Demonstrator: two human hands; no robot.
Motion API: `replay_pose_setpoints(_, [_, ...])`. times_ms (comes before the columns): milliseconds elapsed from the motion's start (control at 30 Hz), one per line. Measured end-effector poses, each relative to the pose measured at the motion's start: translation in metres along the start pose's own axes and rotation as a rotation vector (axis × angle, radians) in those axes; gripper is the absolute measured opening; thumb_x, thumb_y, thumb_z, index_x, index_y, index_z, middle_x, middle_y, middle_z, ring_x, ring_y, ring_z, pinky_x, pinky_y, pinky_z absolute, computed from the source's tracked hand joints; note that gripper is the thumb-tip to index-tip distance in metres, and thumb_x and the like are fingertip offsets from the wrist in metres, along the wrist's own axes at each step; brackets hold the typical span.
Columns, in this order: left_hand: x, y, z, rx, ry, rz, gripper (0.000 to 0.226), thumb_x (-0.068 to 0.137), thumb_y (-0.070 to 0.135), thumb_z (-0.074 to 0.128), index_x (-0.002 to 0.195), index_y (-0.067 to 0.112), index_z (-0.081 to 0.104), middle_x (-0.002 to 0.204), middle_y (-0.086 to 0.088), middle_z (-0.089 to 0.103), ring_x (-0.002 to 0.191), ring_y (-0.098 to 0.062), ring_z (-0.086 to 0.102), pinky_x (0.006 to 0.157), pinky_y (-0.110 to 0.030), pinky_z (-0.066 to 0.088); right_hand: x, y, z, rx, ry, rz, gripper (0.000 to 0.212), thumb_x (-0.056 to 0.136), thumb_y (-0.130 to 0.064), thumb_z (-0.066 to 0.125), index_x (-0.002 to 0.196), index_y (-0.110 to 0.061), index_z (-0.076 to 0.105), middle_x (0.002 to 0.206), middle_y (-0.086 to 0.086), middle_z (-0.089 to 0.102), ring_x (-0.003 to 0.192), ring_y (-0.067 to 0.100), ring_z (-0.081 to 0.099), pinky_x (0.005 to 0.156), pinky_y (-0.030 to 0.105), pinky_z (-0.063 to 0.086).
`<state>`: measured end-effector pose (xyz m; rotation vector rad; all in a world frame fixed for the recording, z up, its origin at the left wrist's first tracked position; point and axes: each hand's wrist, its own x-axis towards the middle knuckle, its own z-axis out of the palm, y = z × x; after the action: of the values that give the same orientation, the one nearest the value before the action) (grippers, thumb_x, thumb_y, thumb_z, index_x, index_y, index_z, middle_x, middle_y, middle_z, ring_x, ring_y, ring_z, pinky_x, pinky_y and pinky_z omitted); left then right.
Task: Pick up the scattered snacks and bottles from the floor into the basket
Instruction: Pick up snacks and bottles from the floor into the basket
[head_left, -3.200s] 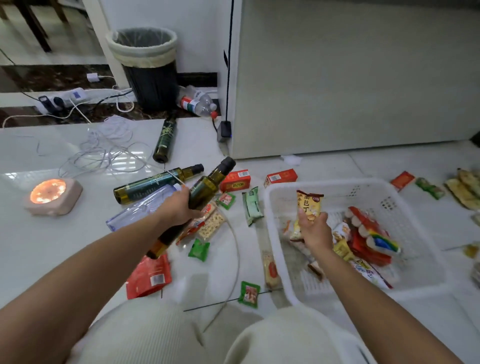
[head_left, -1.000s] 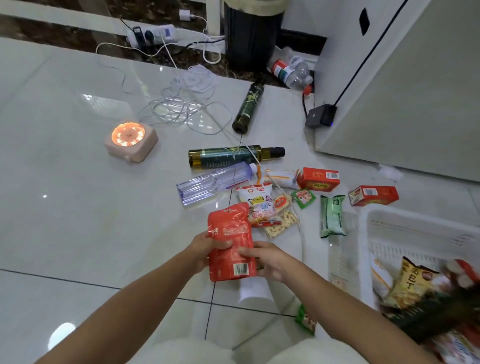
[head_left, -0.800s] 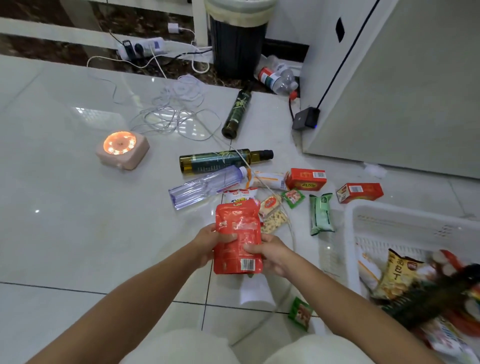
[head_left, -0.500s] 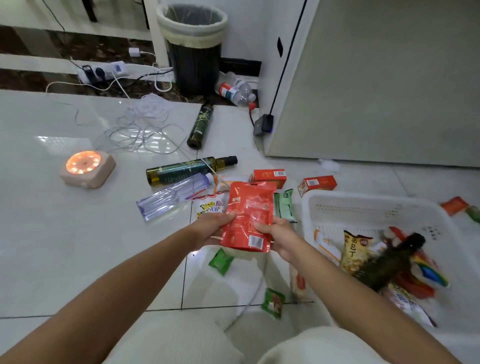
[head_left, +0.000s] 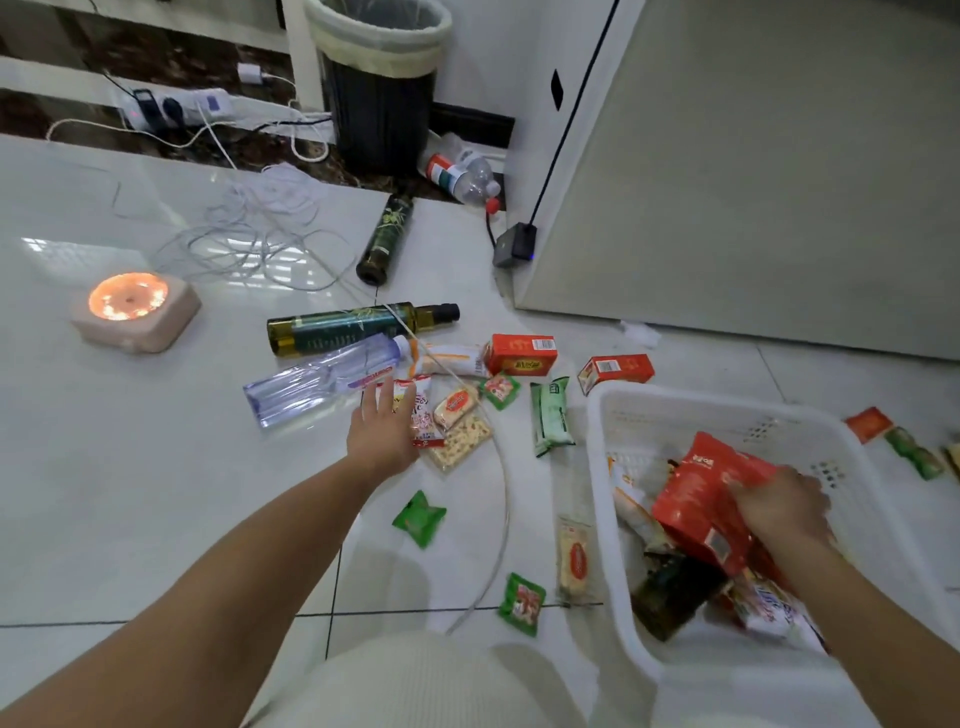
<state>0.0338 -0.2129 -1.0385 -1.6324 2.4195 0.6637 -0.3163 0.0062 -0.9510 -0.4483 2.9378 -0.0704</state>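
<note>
The white plastic basket (head_left: 618, 410) stands on the floor at the right, with snacks and a dark green bottle (head_left: 670, 592) inside. My right hand (head_left: 779, 506) is shut on a red snack pouch (head_left: 701, 493) inside the basket. My left hand (head_left: 382, 434) is open, fingers spread over a white snack packet (head_left: 423, 413) beside a clear plastic bottle (head_left: 322, 379). A green oil bottle (head_left: 358, 327) lies behind it, another dark bottle (head_left: 387, 239) further back. Red boxes (head_left: 522, 354), green packets (head_left: 550, 415) and crackers (head_left: 460, 441) lie scattered.
A black waste bin (head_left: 382, 88) and a crushed bottle (head_left: 462, 176) sit at the back by a grey cabinet (head_left: 753, 182). Loose white cables (head_left: 260, 228), a power strip (head_left: 171, 106) and a glowing pink lamp (head_left: 132, 309) lie at the left. More snacks (head_left: 904, 441) lie right of the basket.
My right hand carried the red pouch from in front of me into the basket. My left hand let go of it and reached out to the white packet.
</note>
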Motion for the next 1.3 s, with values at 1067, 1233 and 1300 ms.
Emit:
replay_pose_setpoints(1067, [0.008,-0.082,0.001,-0.706,-0.251,-0.416,0.066,0.060,0.021,0.084,0.117,0.004,0.057,0.116,-0.015,0.057,0.104,-0.030,0.058,0.082,-0.034,0.048,-0.181,-0.273,0.156,0.009,-0.835,-0.317,0.106,0.057,-0.049,0.084,0.142,-0.015,0.030,0.146,0.013,0.020,0.137,0.032,0.026,0.109,0.043,0.035])
replay_pose_setpoints(1233, [-0.009,-0.066,0.021,-0.896,-0.257,-0.432,0.051,0.066,0.018,0.082,0.108,0.000,0.060,0.101,-0.012,0.064,0.091,-0.026,0.062,0.073,-0.030,0.049,-0.177,-0.254,0.135,-0.297,-0.851,-0.617,0.073,0.059,-0.043,0.086,0.116,-0.011,0.054,0.113,0.005,0.051,0.102,0.020,0.052,0.082,0.027,0.046])
replay_pose_setpoints(1300, [-0.016,-0.061,0.021,-0.910,-0.237,-0.444,0.043,0.068,0.016,0.081,0.101,0.001,0.058,0.093,-0.010,0.060,0.085,-0.024,0.058,0.069,-0.028,0.045,-0.168,-0.250,0.118,-0.252,-0.882,-0.570,0.068,0.058,-0.041,0.087,0.108,-0.010,0.054,0.106,0.006,0.055,0.095,0.020,0.054,0.076,0.026,0.044])
